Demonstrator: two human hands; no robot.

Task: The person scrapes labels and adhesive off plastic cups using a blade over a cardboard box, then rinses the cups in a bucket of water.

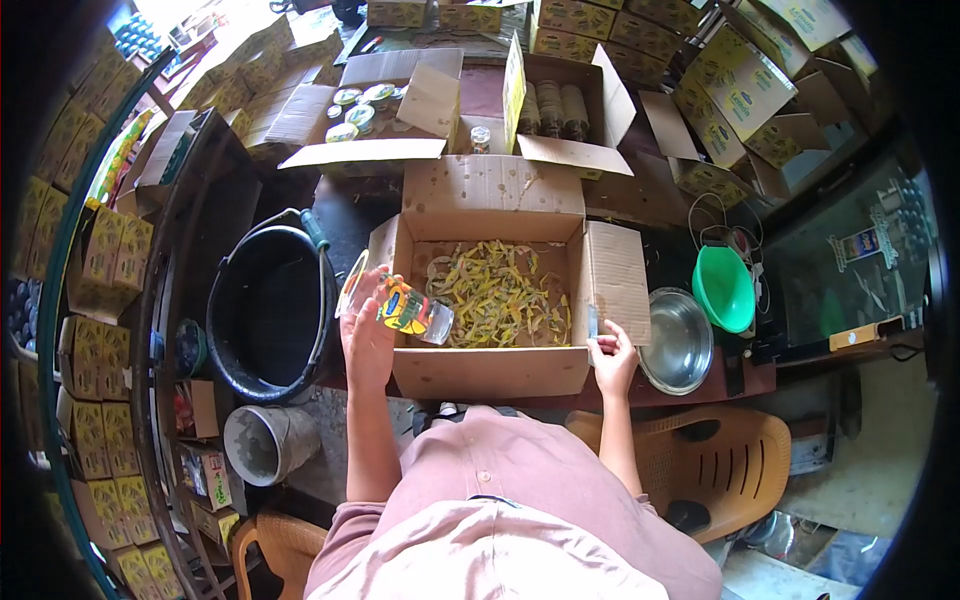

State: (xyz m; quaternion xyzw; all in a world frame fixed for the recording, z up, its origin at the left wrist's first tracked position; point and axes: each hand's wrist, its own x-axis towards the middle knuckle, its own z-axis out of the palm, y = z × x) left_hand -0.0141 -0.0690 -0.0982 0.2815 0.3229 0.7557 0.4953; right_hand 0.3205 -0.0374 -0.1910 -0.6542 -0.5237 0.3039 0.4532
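Note:
My left hand [369,335] is wrapped round a clear plastic jar [402,307] with a bright printed label in yellow, red and green. The jar is tilted over the left side of an open cardboard box [490,370]. Many curled yellow-green pieces [495,290] are strewn over the box floor; their exact kind is not clear. At the box's front right corner, my right hand [613,352] pinches a thin pale bluish strip [592,322], held upright beside the right flap. Fingers partly hide what the strip is.
A large black bucket [225,320] stands left, above a grey-white bucket [270,445]. To the right are a steel bowl [677,342] and a green basin [724,288]. Behind are a carton of lidded jars [360,118], a small jar [480,138] and another open carton [570,152].

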